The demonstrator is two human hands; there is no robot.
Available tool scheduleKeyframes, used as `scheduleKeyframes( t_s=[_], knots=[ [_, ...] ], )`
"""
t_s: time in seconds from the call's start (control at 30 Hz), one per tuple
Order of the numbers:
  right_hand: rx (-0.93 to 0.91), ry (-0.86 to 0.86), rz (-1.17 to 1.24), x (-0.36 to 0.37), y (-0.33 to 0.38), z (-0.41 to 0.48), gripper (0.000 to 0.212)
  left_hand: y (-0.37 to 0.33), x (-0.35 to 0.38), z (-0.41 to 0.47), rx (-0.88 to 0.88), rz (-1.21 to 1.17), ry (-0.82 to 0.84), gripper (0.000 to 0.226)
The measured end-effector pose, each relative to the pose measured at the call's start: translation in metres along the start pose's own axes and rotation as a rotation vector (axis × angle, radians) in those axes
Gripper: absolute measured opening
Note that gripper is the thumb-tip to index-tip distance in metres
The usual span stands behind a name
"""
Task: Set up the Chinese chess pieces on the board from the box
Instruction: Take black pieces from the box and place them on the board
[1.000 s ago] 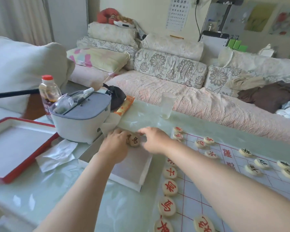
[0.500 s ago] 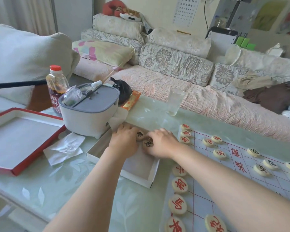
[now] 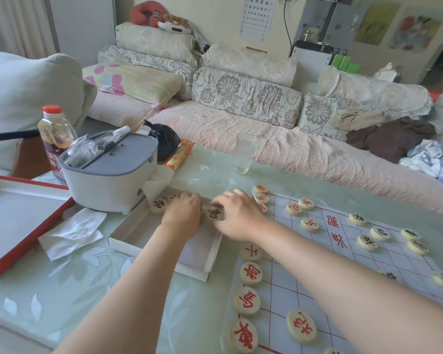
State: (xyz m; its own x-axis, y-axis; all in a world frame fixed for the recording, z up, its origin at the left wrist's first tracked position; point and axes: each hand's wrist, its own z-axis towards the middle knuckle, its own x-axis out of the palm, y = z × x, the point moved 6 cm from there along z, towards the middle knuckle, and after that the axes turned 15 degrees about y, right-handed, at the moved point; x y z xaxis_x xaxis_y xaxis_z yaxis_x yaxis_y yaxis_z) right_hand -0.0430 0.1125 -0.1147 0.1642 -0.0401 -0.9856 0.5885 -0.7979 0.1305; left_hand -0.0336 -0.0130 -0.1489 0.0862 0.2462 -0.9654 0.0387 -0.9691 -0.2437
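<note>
Behind the box (image 3: 138, 232) stands a grey container (image 3: 108, 180)

Cream pieces (image 3: 251, 273), red and black characters; red-gridded board (image 3: 283, 302)

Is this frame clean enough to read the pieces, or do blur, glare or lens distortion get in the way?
Head view: soft daylight, no hard shadows; mild sheen on the table; wide-angle stretch toward the bottom edge; the black piece by the right hand reads sharply, pieces far across the board less so.
</note>
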Motion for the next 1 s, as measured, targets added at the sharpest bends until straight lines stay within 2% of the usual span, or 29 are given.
scheduleKeyframes(
  t_s=[0.23, 0.47, 0.6, 0.87, 1.0],
  knots=[
    [0.053, -0.056, 0.101, -0.026, -0.025, -0.048, 0.043, -0.029, -0.015, -0.024, 0.033, -0.207, -0.081, 0.035],
    [0.18, -0.038, 0.18, -0.036, -0.077, -0.128, 0.048, -0.117, -0.015, -0.057, 0.225, -0.128, -0.143, 0.031],
    [0.281, -0.041, 0.221, -0.039, -0.115, -0.186, 0.043, -0.169, -0.002, -0.076, 0.336, -0.108, -0.06, 0.033],
    [0.464, -0.094, 0.322, -0.042, -0.192, -0.304, 0.044, -0.289, 0.024, -0.117, 0.509, -0.352, 0.078, 0.028],
    [0.553, -0.138, 0.392, -0.032, -0.226, -0.368, 0.036, -0.35, 0.04, -0.136, 0.59, -0.306, 0.163, 0.035]
  ],
)
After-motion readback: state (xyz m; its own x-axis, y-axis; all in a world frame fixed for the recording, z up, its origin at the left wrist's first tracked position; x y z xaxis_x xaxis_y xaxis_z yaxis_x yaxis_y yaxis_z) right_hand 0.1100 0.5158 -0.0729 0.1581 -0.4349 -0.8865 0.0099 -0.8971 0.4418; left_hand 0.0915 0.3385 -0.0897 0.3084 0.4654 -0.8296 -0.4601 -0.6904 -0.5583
